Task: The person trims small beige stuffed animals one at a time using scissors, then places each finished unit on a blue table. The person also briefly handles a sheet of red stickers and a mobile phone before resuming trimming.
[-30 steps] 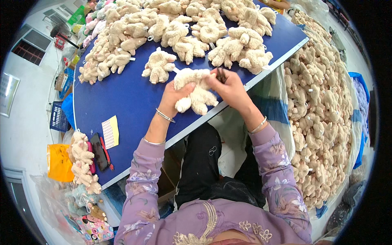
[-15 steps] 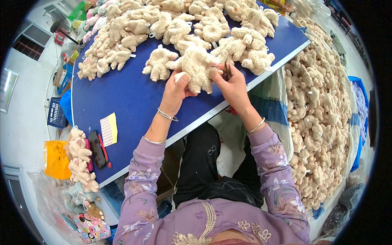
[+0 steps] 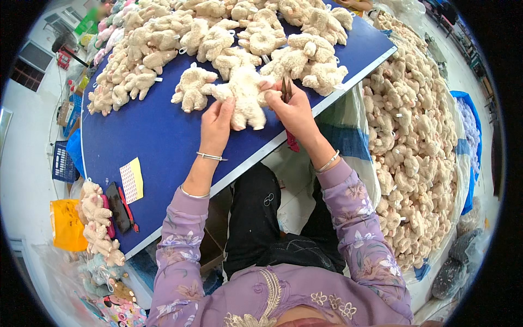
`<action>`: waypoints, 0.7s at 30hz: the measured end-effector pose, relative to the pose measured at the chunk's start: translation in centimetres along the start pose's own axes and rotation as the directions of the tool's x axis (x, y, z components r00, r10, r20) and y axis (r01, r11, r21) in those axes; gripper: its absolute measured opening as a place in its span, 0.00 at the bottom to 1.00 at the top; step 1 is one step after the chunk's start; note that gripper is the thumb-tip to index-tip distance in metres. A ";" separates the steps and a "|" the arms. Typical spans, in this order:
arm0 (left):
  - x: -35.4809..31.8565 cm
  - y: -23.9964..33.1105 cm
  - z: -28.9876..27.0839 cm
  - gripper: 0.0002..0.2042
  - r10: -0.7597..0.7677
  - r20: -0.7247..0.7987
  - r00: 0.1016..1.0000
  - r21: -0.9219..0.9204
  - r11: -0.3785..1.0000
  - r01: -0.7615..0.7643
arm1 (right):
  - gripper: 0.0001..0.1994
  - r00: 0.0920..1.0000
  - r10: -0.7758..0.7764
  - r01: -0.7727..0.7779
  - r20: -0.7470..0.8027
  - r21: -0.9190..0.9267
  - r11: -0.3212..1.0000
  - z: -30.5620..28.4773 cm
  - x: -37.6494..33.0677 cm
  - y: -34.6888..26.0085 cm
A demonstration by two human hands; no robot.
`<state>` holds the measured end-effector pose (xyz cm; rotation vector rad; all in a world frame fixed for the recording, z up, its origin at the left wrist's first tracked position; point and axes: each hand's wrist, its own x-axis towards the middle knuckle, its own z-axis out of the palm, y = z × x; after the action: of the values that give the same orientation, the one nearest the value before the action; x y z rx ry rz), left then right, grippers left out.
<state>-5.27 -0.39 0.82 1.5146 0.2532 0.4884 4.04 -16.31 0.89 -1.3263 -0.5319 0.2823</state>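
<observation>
A cream fleecy plush toy [image 3: 246,101] hangs between my hands over the blue table, its legs pointing toward me. My left hand [image 3: 216,128] pinches one side of it, thumb on top. On the opposite side, my right hand [image 3: 296,115] grips the toy between thumb and fingers. Dark-bladed snips [image 3: 286,90] are also tucked in that right hand, blades pointing up and away from the toy; a red part [image 3: 292,141] shows below the palm. Another cream plush toy [image 3: 192,88] lies just left of the held one.
Many similar toys [image 3: 158,38] cover the far part of the blue table [image 3: 163,131]. A large sack of toys [image 3: 417,163] stands at the right. Near the left edge lie a label sheet [image 3: 132,181], a dark phone [image 3: 118,208] and a red pen-like item [image 3: 128,206].
The held toy has turned more upright, and my left hand has shifted its hold up its side. The snips' blades now stand more clearly above my right hand. The whole view has shifted slightly.
</observation>
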 end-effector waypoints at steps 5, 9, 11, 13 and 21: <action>0.6 0.4 -0.6 0.13 -0.125 -0.057 0.991 0.034 0.991 0.127 | 0.07 0.995 -0.085 0.095 0.054 -0.200 0.975 0.1 -0.4 0.4; 0.4 0.6 -0.3 0.13 -0.105 -0.079 0.991 -0.060 0.993 0.101 | 0.10 0.987 -0.116 0.144 0.108 -0.309 0.940 0.5 -0.6 0.4; 0.4 0.4 -0.6 0.12 -0.122 -0.069 0.990 -0.071 0.991 0.117 | 0.16 0.991 -0.071 0.105 0.115 -0.329 0.938 0.5 -0.5 0.3; 0.4 0.5 -0.7 0.10 -0.130 -0.030 0.991 -0.002 0.991 0.130 | 0.20 0.995 0.005 0.026 0.095 -0.318 0.948 0.6 -0.6 -0.3; 0.2 -0.2 -1.2 0.09 0.042 0.071 0.997 0.084 0.995 -0.047 | 0.15 0.949 0.248 -0.211 0.196 -0.193 0.958 -0.6 -0.2 -1.7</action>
<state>-5.64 0.73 0.60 1.6209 0.1891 0.4647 4.01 -17.31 2.45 -1.5360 -0.5957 0.5928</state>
